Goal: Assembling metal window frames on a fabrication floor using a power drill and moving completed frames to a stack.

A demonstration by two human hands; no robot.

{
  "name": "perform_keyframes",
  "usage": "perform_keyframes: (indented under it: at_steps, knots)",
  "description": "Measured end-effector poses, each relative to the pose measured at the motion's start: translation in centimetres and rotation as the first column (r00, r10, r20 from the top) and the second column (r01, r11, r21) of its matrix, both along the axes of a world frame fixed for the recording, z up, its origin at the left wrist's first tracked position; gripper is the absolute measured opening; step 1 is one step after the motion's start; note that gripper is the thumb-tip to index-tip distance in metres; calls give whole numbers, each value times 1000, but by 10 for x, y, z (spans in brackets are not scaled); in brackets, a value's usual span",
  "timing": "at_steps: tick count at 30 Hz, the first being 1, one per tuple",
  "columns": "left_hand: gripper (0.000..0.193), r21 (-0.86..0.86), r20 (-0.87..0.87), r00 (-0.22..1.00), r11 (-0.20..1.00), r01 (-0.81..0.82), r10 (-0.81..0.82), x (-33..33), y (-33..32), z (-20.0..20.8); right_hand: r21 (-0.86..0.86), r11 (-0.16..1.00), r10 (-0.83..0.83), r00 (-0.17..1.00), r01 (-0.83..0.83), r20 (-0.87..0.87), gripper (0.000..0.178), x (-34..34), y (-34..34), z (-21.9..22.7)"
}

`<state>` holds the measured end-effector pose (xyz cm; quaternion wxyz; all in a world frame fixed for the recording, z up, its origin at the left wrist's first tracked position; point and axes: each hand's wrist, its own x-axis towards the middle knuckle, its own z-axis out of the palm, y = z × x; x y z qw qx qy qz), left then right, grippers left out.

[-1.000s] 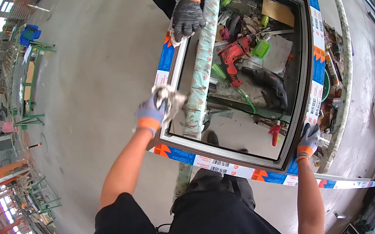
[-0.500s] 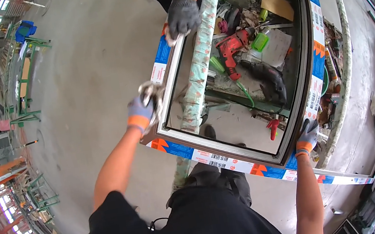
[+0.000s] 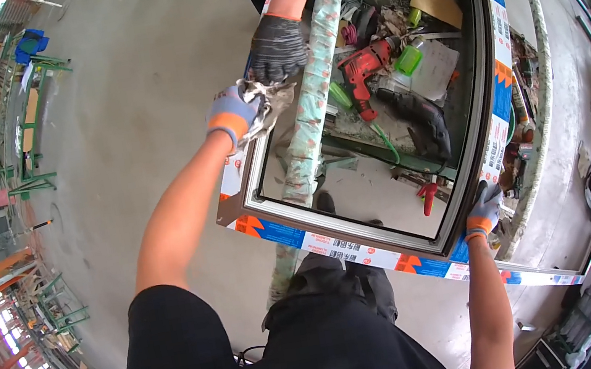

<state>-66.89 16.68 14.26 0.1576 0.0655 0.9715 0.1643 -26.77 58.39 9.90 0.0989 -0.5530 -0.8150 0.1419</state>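
Note:
A window frame (image 3: 228,210), dark brown with silver inner channels and printed protective tape along its sides, lies in front of me. My left hand (image 3: 230,114), in a grey glove with an orange cuff, is closed on a crumpled, stained rag (image 3: 272,109) against the frame's left side. My right hand (image 3: 483,209), gloved alike, grips the frame's outer edge by the near right corner. A co-worker's dark-gloved hand (image 3: 278,48) comes from the far side and sits right by the rag; what its fingers hold is hidden.
Beneath the frame run a wrapped support bar (image 3: 312,120) and a tray with a red power drill (image 3: 363,73), a black power tool (image 3: 421,122) and green-handled tools. Red-handled pliers (image 3: 429,198) lie nearer. Another wrapped bar (image 3: 542,107) stands right. Green racks (image 3: 33,141) line the left.
My left hand has moved up along the frame's left side with the rag, toward the co-worker's hand. That hand has come slightly nearer. My right hand stays at the corner.

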Motion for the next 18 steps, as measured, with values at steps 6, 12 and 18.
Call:
perform_keyframes:
  at_steps: [6,12,18]
  knots:
    - [48,50,-14,1000,999,-19,20,78,-35,15,-8,1000,3,1000,-3,-3,61,10,5,-1]
    - [38,-28,110,994,999,-19,22,157,-103,9,-15,1000,2,1000,-2,8,61,13,12,-7]
    - [41,-61,60,998,998,5,-1,109,-65,10,-8,999,-50,995,51,81,60,7,3,0]
